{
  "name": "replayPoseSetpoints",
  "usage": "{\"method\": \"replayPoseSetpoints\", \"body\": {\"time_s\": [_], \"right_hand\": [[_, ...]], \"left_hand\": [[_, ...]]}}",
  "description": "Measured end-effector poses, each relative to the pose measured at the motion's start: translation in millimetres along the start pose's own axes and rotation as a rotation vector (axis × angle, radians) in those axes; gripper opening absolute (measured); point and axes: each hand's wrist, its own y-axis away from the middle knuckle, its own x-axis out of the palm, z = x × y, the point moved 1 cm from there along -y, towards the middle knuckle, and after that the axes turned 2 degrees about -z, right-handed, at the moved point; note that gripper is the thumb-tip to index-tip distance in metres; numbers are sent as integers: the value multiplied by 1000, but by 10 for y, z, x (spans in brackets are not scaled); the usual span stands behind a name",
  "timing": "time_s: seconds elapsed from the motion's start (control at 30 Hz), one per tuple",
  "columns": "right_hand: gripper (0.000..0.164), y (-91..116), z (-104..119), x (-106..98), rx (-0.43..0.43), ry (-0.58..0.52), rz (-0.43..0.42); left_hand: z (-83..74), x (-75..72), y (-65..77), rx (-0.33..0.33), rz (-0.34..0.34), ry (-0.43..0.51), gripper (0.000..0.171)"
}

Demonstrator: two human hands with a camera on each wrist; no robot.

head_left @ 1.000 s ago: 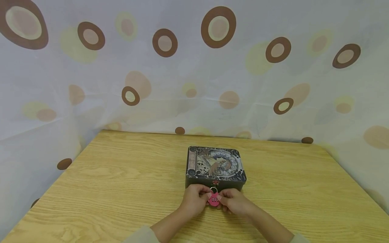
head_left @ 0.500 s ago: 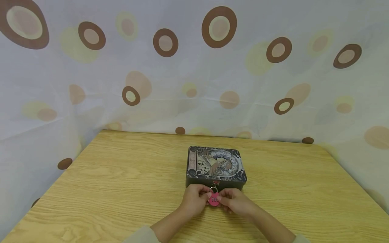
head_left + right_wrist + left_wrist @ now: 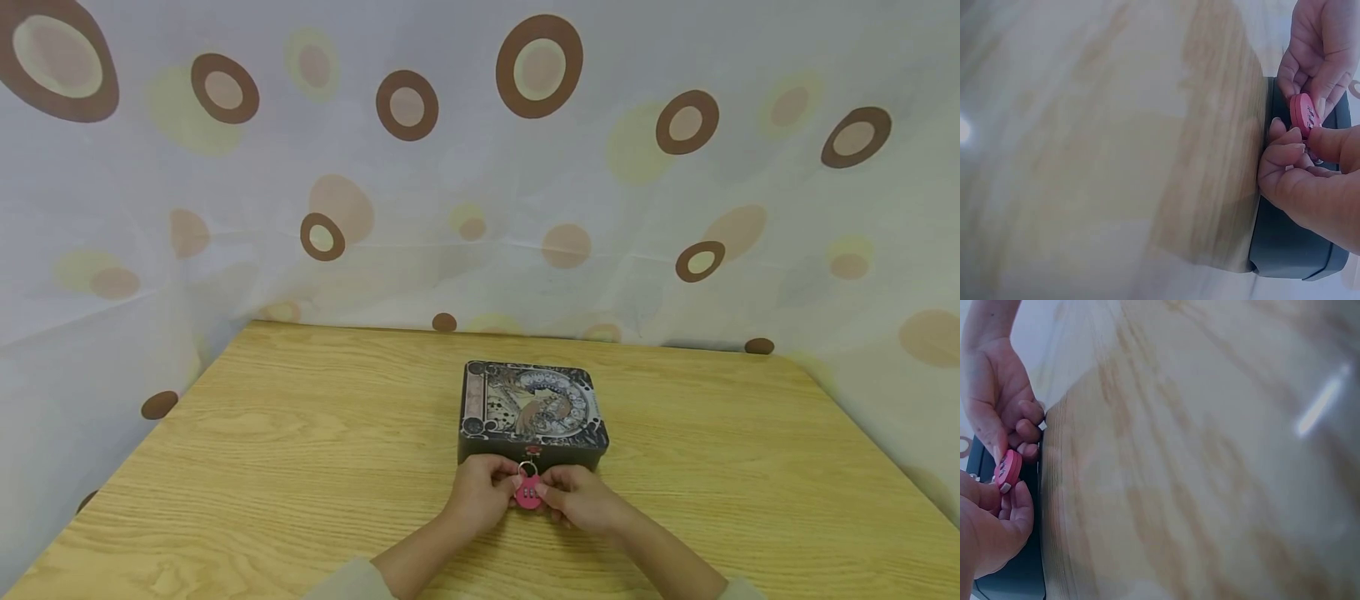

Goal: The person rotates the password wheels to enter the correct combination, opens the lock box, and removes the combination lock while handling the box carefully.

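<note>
A pink combination padlock (image 3: 528,493) with a row of number dials hangs by its metal shackle at the front clasp of a dark tin box (image 3: 537,408). Printed artwork covers the box's closed lid. My left hand (image 3: 480,492) pinches the padlock's left side between thumb and fingers. From the right, my right hand (image 3: 581,498) grips the other side, its thumb by the dials. In the left wrist view the pink padlock (image 3: 1007,470) sits between both hands' fingertips, against the dark box front. The right wrist view shows the padlock (image 3: 1304,115) edge-on; fingers partly hide the shackle.
The box stands on a wood-grain table (image 3: 315,433), near its middle. A pale curtain (image 3: 450,167) with brown and yellow circles hangs behind the table and along both sides.
Both hands keep their hold on the padlock and stay in nearly the same place. The dials look slightly different now; the box has not moved.
</note>
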Motion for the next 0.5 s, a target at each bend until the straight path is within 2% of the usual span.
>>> {"method": "replayPoseSetpoints", "body": {"time_s": [0.5], "right_hand": [[20,17,36,16,-1,17,-3]], "left_hand": [[-36,3,14,-12,-4,-12,9]]}}
